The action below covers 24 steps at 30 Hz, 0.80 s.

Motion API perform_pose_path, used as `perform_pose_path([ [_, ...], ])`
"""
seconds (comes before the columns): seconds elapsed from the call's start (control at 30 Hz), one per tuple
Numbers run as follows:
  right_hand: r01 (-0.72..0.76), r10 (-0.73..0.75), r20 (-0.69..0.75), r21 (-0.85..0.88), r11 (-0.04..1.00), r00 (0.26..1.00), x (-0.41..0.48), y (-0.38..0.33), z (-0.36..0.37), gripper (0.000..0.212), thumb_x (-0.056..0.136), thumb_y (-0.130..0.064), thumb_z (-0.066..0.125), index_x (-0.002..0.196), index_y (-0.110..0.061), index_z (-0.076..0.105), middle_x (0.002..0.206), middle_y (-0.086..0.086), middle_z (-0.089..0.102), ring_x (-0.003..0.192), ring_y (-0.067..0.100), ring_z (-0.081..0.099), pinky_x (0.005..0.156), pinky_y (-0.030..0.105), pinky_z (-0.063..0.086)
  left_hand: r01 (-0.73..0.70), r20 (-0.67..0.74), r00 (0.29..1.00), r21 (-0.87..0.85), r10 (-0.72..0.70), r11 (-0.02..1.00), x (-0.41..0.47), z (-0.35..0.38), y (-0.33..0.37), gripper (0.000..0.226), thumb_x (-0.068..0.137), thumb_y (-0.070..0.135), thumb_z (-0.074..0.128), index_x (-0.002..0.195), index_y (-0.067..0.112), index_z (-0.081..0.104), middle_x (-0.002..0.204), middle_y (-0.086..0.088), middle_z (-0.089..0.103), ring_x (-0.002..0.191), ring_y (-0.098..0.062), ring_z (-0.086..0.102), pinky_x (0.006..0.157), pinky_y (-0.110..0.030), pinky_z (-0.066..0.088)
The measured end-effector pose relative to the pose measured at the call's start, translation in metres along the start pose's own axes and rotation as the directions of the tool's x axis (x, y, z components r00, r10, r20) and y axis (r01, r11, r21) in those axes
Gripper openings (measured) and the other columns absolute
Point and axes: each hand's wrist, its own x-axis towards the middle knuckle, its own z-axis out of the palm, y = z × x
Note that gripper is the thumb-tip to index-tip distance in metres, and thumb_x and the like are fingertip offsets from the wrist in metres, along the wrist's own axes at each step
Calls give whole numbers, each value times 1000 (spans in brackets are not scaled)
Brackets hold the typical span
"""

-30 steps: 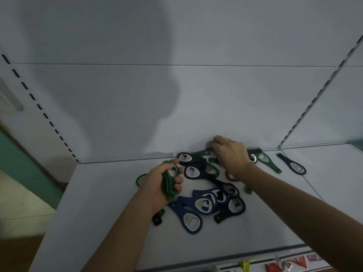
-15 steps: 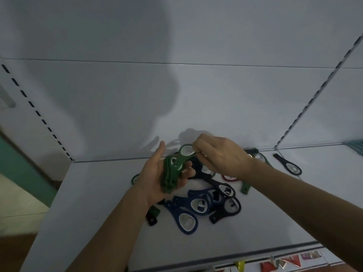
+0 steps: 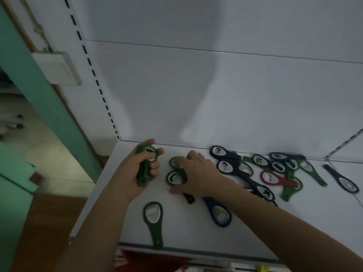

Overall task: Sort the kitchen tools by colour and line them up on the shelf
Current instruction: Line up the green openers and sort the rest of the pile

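At the shelf's (image 3: 196, 238) front edge lies a lone green opener (image 3: 153, 214); mid-shelf, the left hand (image 3: 135, 173) grips a stack of green openers (image 3: 146, 165); beside it the right hand (image 3: 198, 177) covers two more green openers (image 3: 174, 171), gripping or merely pressing I cannot tell; the mixed pile (image 3: 278, 167) sits toward the shelf's back.

bare shelf (image 3: 188, 232) front, opener pile (image 3: 282, 181) right
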Motion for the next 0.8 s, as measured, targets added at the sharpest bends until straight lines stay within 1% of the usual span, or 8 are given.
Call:
perform_pose_path([
  [0.07,1,-1,10,75,997,1000,7,5,-4,79,75,-59,77,140,-24,48,121,7,49,109,28,53,93,40,49,-22,-34,999,8,22,1000,-3,-4,-4,36,98,-4,44,125,15,59,100,-15,66,54,-16,49,44,-23,44],
  [0.17,42,-42,-69,-4,999,997,11,5,-7,49,84,-44,69,123,-17,56,111,8,59,101,29,60,83,37,51,-53,-89,994,39,56,998,-7,-11,-5,37,98,-4,46,127,15,59,98,-14,68,55,-17,51,46,-23,45],
  [0.3,118,-135,-181,-98,988,974,12,5,-6,28,94,-36,57,106,-12,60,97,9,64,88,30,61,68,33,39,-46,-125,991,35,50,998,-9,-13,-4,33,97,-2,49,127,11,57,97,-15,71,58,-18,54,47,-24,47],
  [0.47,8,78,-305,270,963,949,21,24,-9,21,100,-21,54,91,-9,68,81,8,71,67,27,64,64,42,54,-19,-125,992,-14,18,1000,-7,0,-12,24,102,4,50,124,8,57,95,-15,73,59,-17,57,50,-25,50],
  [0.53,-23,146,-346,335,942,927,22,32,-5,24,100,-19,56,82,-7,65,68,7,66,58,22,59,57,36,51,-34,-136,990,-33,29,999,-6,7,-17,23,103,7,52,125,10,58,95,-15,72,63,-19,59,52,-27,52],
  [0.6,-42,226,-372,443,895,900,17,33,-5,29,101,-19,57,75,-7,59,58,2,56,48,11,48,48,21,38,-62,-149,987,-27,57,998,-4,13,-21,23,103,9,54,124,13,59,100,-14,72,69,-21,64,57,-32,55],
  [0.7,71,283,-483,592,803,829,-1,29,-10,26,102,-21,58,77,-14,61,62,-1,52,53,7,45,50,15,33,-126,-148,980,39,130,991,0,26,-28,26,102,14,57,127,15,59,111,-14,73,93,-31,74,75,-44,61],
  [0.8,224,125,-617,457,861,777,-23,6,-14,9,98,-17,64,95,-18,72,75,-8,56,65,7,47,61,11,36,-147,-76,985,74,152,986,0,53,-35,29,99,28,57,126,20,60,116,-9,74,102,-29,74,81,-46,61],
])
